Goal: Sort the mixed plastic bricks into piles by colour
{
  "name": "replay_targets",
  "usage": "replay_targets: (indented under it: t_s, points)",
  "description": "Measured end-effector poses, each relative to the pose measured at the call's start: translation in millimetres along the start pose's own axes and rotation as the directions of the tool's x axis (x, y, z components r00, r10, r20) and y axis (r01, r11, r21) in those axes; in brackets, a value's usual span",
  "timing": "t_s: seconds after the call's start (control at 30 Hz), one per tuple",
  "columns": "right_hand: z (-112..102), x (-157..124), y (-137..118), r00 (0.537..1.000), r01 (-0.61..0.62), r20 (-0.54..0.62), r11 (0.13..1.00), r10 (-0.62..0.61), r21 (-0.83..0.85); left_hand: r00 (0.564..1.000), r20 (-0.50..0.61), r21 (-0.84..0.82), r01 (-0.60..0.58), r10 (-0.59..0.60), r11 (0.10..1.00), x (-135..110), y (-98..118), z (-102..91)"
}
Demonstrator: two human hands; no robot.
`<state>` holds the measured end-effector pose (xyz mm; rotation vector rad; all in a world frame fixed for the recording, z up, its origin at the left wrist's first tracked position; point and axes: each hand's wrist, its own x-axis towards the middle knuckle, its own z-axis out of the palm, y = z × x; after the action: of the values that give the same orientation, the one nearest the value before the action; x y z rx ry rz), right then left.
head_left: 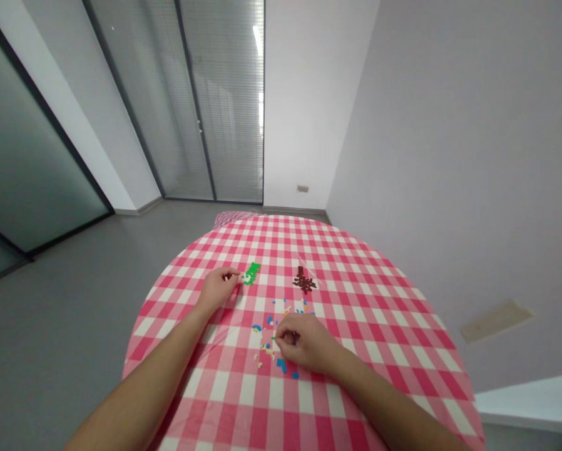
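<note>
My left hand (219,286) is at the left edge of a pile of small green bricks (252,272), thumb and fingertips pinched together. Whatever is between those fingertips, if anything, is too small to make out. Closer to me, my right hand (305,339) is closed in a pinch, with a small green brick (274,339) showing at its fingertips. Around and partly under this hand lie scattered blue, white and yellow pieces, among them a blue brick (281,364). A heap of dark brown bricks (304,281) sits beyond my right hand.
A red-and-white checked cloth covers the rounded table (356,282). Thin clear plastic seems to lie beside the brown heap. A wall (450,156) rises to the right, and glass partitions (224,94) stand past the far edge.
</note>
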<state>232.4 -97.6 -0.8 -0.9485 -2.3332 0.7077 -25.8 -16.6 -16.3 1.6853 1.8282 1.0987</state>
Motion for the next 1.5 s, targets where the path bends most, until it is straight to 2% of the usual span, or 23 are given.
replay_targets:
  t_s: [0.13,0.2,0.27,0.3,0.37,0.47,0.57,0.9,0.97,1.03,1.2,1.3,1.37,1.5]
  points:
    - [-4.6,1.8,9.7,0.982,-0.088,-0.144,0.974,0.120,0.209,0.999,-0.002,-0.052,-0.042,0.042,0.998,-1.8,1.5,0.4]
    - [-6.7,2.8,12.5,0.974,-0.081,-0.187,0.966,0.130,0.247,0.996,0.017,-0.081,-0.082,0.084,0.993,-5.7,5.5,2.1]
    - [-9.1,3.7,13.6,0.967,-0.051,-0.230,0.970,0.107,0.236,0.981,0.072,-0.102,-0.174,0.182,0.979,-12.4,13.4,5.1]
    - [-10.2,4.0,13.8,0.964,-0.034,-0.249,0.974,0.091,0.224,0.958,0.118,-0.113,-0.248,0.261,0.962,-16.7,18.7,7.0]
    - [-11.9,4.4,13.9,0.958,-0.019,-0.276,0.979,0.075,0.201,0.880,0.234,-0.197,-0.373,0.413,0.907,-26.3,31.3,11.0]
    - [-12.6,4.3,14.8,0.951,-0.054,-0.291,0.981,0.107,0.185,0.792,0.332,-0.261,-0.445,0.513,0.856,-40.0,49.6,16.4]
    - [-11.0,4.0,17.2,0.944,-0.080,-0.300,0.978,0.137,0.195,0.758,0.356,-0.290,-0.467,0.547,0.836,-48.2,59.9,19.8]
    - [-4.8,2.8,19.6,0.953,-0.053,-0.288,0.988,0.092,0.143,0.722,0.384,-0.276,-0.506,0.576,0.818,-53.4,64.6,20.6]
    - [-5.2,2.5,18.5,0.955,-0.055,-0.283,0.990,0.090,0.128,0.728,0.375,-0.281,-0.501,0.574,0.819,-52.0,64.5,19.9]
    - [-6.1,2.4,18.0,0.948,-0.068,-0.303,0.992,0.097,0.104,0.756,0.360,-0.278,-0.473,0.547,0.836,-47.3,61.7,17.3]
    - [-7.6,2.4,21.1,0.922,-0.119,-0.359,0.989,0.142,0.085,0.894,0.246,-0.176,-0.339,0.375,0.924,-22.0,36.4,0.3]
    - [-7.2,2.5,23.5,0.916,-0.125,-0.372,0.988,0.151,0.094,0.967,0.168,-0.057,-0.182,0.189,0.982,-6.0,14.8,-9.6]
    - [-6.8,2.7,24.2,0.913,-0.128,-0.378,0.988,0.152,0.089,0.985,0.130,0.009,-0.118,0.116,0.993,1.2,3.9,-12.7]
    - [-6.9,2.7,23.6,0.914,-0.134,-0.374,0.988,0.154,0.079,0.989,0.116,0.065,-0.102,0.094,0.993,6.6,-4.3,-11.2]
